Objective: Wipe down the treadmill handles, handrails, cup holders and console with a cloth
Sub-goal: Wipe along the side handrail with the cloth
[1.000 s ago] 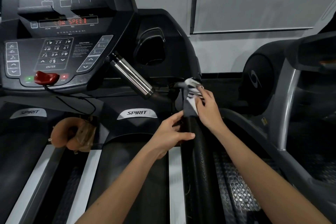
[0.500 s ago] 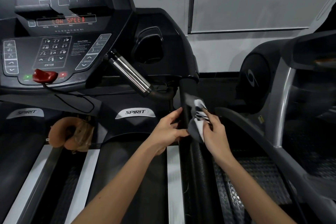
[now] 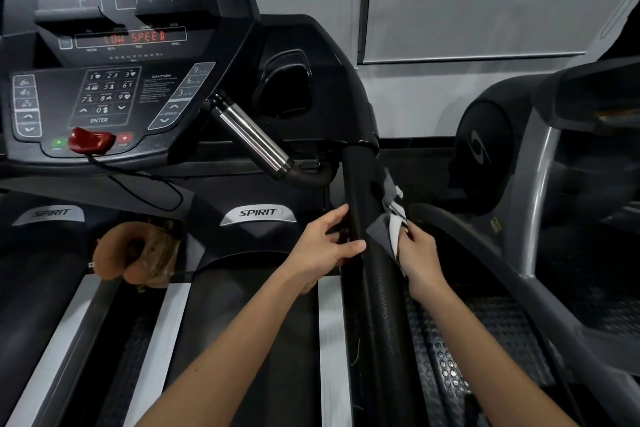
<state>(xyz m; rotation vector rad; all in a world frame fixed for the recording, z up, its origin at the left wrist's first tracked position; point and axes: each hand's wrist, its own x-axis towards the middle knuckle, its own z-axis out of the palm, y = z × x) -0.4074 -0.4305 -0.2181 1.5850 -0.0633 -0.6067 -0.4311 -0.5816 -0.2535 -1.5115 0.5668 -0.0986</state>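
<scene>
The black padded right handrail (image 3: 360,191) runs from the console housing down toward me. My right hand (image 3: 420,255) grips a grey and white cloth (image 3: 389,218) and holds it against the rail's right side. My left hand (image 3: 323,248) rests on the rail's left side, thumb across the front, fingers behind it. The console (image 3: 104,94) with keypad and a red "LOW SPEED" readout fills the upper left. A chrome handle (image 3: 251,137) slants below it, beside the black cup holder (image 3: 285,88).
A red safety key (image 3: 90,140) with a cord sits on the console. A brown bundle (image 3: 136,255) lies on the deck cover at left. The belt (image 3: 249,340) runs below. Another machine (image 3: 540,166) stands close on the right.
My right hand has slid the cloth down the handrail from just under the console housing, then shifted it to the rail's right side. My left hand stayed on the rail.
</scene>
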